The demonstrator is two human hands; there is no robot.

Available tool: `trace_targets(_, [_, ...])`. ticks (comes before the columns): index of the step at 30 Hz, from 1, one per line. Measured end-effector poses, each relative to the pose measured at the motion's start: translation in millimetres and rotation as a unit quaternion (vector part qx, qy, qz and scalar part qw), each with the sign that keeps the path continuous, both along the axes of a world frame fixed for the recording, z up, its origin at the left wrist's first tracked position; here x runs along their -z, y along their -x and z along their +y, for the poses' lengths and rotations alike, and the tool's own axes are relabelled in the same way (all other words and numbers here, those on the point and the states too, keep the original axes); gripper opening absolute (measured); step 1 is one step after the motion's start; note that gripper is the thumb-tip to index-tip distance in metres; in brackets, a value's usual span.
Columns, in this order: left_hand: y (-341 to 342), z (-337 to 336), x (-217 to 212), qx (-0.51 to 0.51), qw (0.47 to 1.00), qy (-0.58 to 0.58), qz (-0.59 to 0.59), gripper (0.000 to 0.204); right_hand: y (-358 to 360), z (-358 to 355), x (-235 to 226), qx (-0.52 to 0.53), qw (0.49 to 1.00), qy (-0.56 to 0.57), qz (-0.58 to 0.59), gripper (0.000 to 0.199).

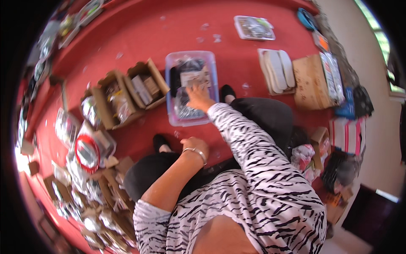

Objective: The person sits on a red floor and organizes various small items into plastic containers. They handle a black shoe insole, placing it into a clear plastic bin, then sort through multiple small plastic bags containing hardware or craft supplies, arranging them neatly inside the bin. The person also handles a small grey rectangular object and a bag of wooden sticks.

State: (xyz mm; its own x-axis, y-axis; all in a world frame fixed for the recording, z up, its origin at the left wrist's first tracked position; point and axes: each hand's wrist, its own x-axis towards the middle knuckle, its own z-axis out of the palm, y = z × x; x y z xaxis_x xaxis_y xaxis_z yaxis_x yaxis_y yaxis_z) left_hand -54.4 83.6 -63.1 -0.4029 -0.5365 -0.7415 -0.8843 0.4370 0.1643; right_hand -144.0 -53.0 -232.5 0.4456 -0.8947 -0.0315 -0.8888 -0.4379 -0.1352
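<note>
I sit on a red floor with my legs stretched forward. My right hand reaches into a clear plastic bin and rests on the dark packets inside it; whether it grips one I cannot tell. A small pale packet lies just beyond its fingers. My left hand, with a silver bangle at the wrist, is closed near my left knee and shows nothing in it. Both sleeves are white with black stripes.
Open cardboard boxes with packets stand left of the bin. A heap of shiny packets and flattened boxes covers the floor at lower left. White sandals, a cardboard box and a clear tray lie at upper right. Bags crowd the right.
</note>
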Motion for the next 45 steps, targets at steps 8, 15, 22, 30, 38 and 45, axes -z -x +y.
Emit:
trace_targets(8, [8.5, -6.7, -8.0, 0.001, 0.997, -0.072, -0.035, 0.032, -14.6, 26.6, -5.6, 0.002, 0.997, -0.064, -0.036, 0.042])
trace_targets(15, [6.7, -4.7, 1.6, 0.024, 0.999, -0.017, -0.013, 0.026, 4.6, 25.2, 19.9, 0.004, 0.999, -0.034, 0.022, 0.029])
trace_targets(22, [1.3, -5.2, -2.3, 0.012, 1.0, 0.005, 0.012, 0.025, 3.1, 21.5, 17.7, 0.045, 0.992, -0.097, -0.064, 0.035])
trace_targets(30, [-4.0, -1.3, -10.4, -0.02, 0.999, -0.045, 0.005, 0.034, 8.2, 59.1, 7.6, 0.029, 0.985, -0.171, -0.004, 0.086])
trace_targets(38, [-3.1, -5.6, -12.7, -0.033, 0.997, -0.067, 0.006, 0.039, 5.3, 49.8, 23.0, 0.006, 0.991, -0.132, 0.038, 0.083])
trace_targets(45, [-6.9, -8.0, -18.7, -0.052, 0.997, -0.053, 0.005, 0.041, 0.4, 25.9, 26.2, 0.033, 0.987, -0.136, -0.082, 0.046])
